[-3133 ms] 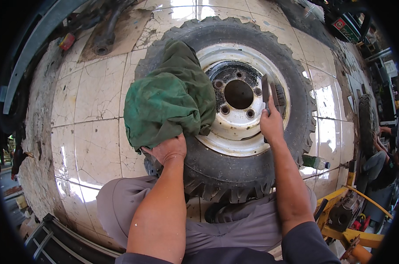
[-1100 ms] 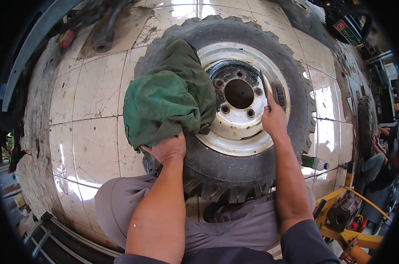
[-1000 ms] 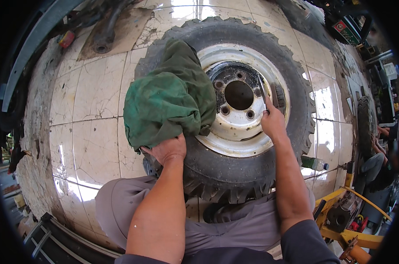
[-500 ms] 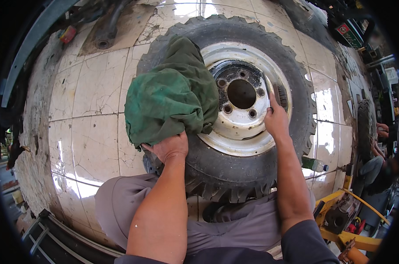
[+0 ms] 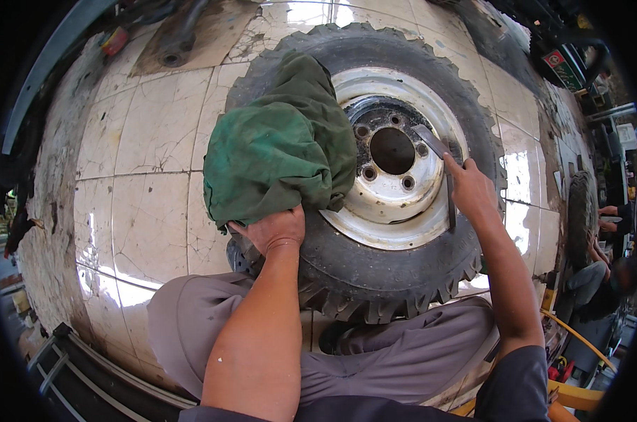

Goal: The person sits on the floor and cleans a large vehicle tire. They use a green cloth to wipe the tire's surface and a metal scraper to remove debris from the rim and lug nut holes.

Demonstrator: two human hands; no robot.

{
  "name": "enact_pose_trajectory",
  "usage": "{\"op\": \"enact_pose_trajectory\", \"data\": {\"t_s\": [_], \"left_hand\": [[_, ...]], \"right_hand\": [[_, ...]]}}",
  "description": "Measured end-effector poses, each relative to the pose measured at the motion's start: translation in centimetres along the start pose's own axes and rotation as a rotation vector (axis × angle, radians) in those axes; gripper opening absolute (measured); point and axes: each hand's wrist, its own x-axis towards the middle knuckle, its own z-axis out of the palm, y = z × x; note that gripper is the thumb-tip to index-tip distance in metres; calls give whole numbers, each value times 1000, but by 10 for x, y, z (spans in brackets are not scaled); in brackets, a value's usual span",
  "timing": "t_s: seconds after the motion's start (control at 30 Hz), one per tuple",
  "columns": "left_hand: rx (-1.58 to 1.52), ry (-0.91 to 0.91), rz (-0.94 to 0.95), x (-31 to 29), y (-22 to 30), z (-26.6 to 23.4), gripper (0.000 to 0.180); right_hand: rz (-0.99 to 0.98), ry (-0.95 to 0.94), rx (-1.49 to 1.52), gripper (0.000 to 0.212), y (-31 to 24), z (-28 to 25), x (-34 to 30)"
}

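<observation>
A large knobbly tyre [image 5: 375, 271] lies flat on the floor around a worn white wheel rim [image 5: 403, 204] with a black-stained hub plate. Bunched over the tyre's left side is a green cloth [image 5: 276, 141], bulky, with whatever lies under it hidden. My left hand [image 5: 273, 231] is closed at the cloth's near edge, its fingertips tucked out of sight. Over the rim's right side, my right hand [image 5: 474, 190] grips a flat grey angled metal tool [image 5: 429, 141]. One arm of the tool points at the hub; a darker arm extends down beside the hand.
Tiled floor [image 5: 150, 211], cracked and shiny, surrounds the tyre. A metal shaft part [image 5: 174, 53] lies on a brown board at the far left. Another tyre [image 5: 580, 218] stands at the right, near another person's hands [image 5: 607, 218]. Yellow metalwork [image 5: 575, 395] is at the lower right.
My right hand has moved to the right across the rim, and the angled metal tool in it now shows clearly. My left hand stays at the cloth. The view has shifted slightly.
</observation>
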Motion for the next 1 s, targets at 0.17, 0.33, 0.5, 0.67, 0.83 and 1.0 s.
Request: {"op": "enact_pose_trajectory", "data": {"t_s": [0.17, 0.33, 0.5, 0.67, 0.83, 1.0], "left_hand": [[9, -14, 6, 0, -1, 0, 78], [78, -52, 0, 2, 0, 1, 79], [79, -78, -14, 1, -1, 1, 79], [72, -59, -6, 1, -1, 0, 78], [59, -53, -4, 1, 0, 1, 78], [68, -44, -1, 1, -3, 2, 78]], "right_hand": [[17, -1, 42, 59, 1, 17, 0], [10, 36, 39, 60, 7, 28, 4], [26, 23, 75, 60, 5, 29, 5], [63, 3, 70, 59, 3, 27, 7], [56, 10, 80, 58, 8, 28, 5], [50, -18, 111, 59, 11, 31, 5]]}}
